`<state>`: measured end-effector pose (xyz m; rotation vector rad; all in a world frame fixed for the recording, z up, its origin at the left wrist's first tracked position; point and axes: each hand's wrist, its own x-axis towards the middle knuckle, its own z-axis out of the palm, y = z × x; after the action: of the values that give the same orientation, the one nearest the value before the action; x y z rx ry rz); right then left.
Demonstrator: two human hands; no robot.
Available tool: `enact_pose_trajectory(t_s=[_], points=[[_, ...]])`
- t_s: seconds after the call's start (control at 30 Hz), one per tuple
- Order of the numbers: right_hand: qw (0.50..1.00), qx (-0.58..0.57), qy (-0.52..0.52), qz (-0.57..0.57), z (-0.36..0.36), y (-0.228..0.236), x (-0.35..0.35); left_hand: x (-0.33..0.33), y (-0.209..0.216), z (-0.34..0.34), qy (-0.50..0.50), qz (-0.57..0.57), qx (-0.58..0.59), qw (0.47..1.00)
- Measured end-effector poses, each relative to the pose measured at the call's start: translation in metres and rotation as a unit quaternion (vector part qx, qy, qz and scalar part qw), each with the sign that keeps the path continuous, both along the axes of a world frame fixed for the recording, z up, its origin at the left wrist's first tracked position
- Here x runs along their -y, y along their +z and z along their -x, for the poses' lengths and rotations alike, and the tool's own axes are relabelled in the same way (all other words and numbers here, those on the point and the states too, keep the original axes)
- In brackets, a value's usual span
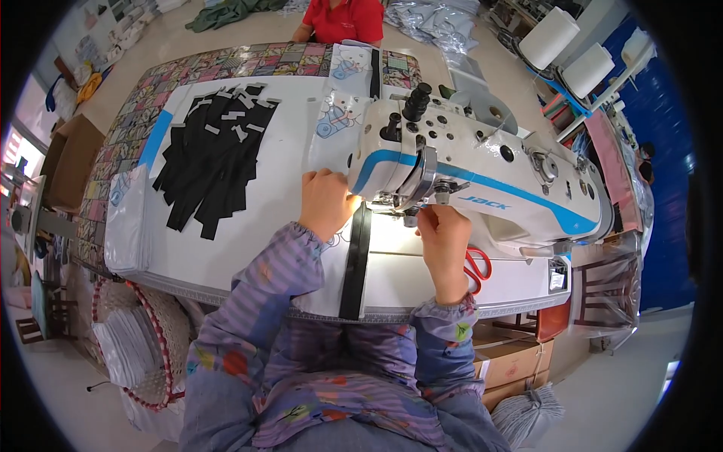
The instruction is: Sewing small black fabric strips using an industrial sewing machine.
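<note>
A white sewing machine with a blue stripe stands in front of me, its lamp lighting the needle area. A white printed fabric piece runs under its head, with a black strip lying lengthwise along it toward the table's front edge. My left hand rests on the fabric just left of the needle area, fingers curled down on it and their tips hidden. My right hand is right of the needle, thumb and fingers pinched together beside the presser foot; what they hold, if anything, cannot be made out.
Many black strips lie piled on the white tabletop at left. Folded white fabric hangs near the left edge. Red-handled scissors lie right of my right hand. A basket stands lower left. A person in red sits opposite.
</note>
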<state>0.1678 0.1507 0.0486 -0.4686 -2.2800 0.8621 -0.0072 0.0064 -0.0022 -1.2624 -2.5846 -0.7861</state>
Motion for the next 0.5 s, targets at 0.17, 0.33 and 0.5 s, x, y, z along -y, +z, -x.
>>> enact_pose_trajectory(t_s=[0.17, 0.33, 0.5], points=[[0.999, 0.0, -0.007, -0.047, 0.003, 0.0, 0.001, 0.002, -0.001, 0.0, -0.013, -0.008, 0.018, 1.0], [1.0, -0.007, -0.004, 0.01, 0.004, -0.005, 0.001, 0.009, -0.003, -0.007, -0.015, -0.037, 0.035, 0.999], [0.999, 0.031, -0.002, 0.009, -0.002, 0.003, 0.019, 0.008, -0.004, -0.01, -0.006, -0.024, 0.044, 0.999]])
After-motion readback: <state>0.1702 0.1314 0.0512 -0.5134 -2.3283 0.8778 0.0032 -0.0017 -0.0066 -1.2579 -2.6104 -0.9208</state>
